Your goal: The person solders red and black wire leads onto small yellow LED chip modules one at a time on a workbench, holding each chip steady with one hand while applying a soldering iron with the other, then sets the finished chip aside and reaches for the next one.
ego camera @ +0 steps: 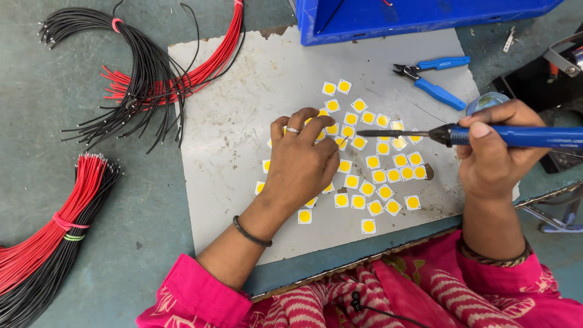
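On the grey work sheet [243, 97] at the centre of the counter [139, 243], a cluster of small white square chips with yellow centres [376, 176] lies flat, most of them touching or just beside one another. The left hand [300, 164] rests palm down on the left edge of the cluster, its fingers [316, 121] curled narrow and pinching what appears to be a thin strand of solder wire near one chip; the strand itself is too fine to tell for certain. The right hand [492, 152] is closed around the blue handle of a soldering iron [461, 135], held nearly level, with the dark tip pointing left and ending just beside the left fingertips, over the far-left chips of the cluster.

Procedure, judged from this arrangement: keep the left hand planted on the sheet so the worked chip cannot slide. Bring the tip down onto a corner pad, not the yellow centre. Keep contact brief and lift straight off. Keep the left fingertips clear of the hot tip.

Blue-handled cutters [432, 79] lie far right on the sheet. A blue bin [401, 21] stands at the far edge. Bundles of red and black wires [146, 73] lie far left, and a second bundle [42, 243] lies near left.
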